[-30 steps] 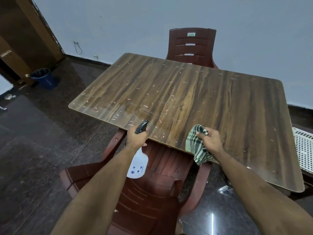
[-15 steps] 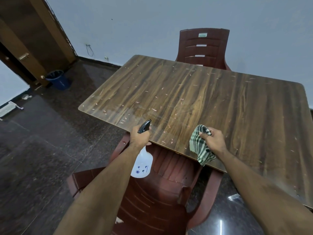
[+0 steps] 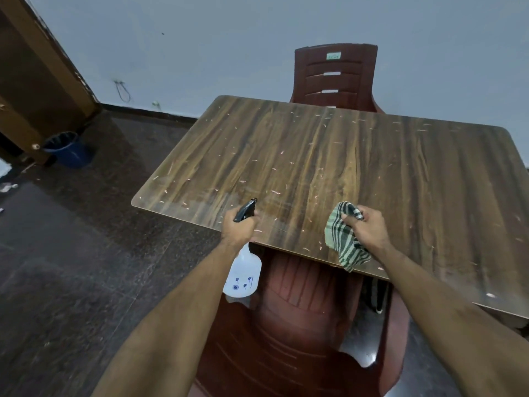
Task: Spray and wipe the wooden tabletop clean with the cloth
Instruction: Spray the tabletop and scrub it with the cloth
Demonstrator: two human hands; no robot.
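We hold the spray bottle (image 3: 242, 270) in our left hand (image 3: 240, 227), with the fingers wrapped round its neck. The black nozzle (image 3: 245, 210) pokes out over the near edge of the wooden worktop (image 3: 357, 167) and points across it. We think it is held like that so the spray lands on the wood and not on the floor. The white body of the bottle hangs below the edge, in front of the near chair (image 3: 300, 325).

Our right hand (image 3: 365, 227) grips the striped cloth (image 3: 343, 239), bunched up in the fingers. The hand is over the near edge of the worktop, and the loose end of the cloth hangs down past the edge. We think it waits there so it can wipe as soon as the wood is wet.

The worktop has lots of small pale bits (image 3: 274, 192) all over it, so the cleaning looks like it has hardly begun. A patch by the nozzle looks a little shiny, but we cannot tell if it is wet.

We cannot see the trigger finger, so we cannot tell if it is squeezing. No spray shows in the air. The right side of the worktop is cut off. Another chair (image 3: 335, 75) stands behind the worktop with its seat hidden. A blue bin (image 3: 68, 150) sits by the door.
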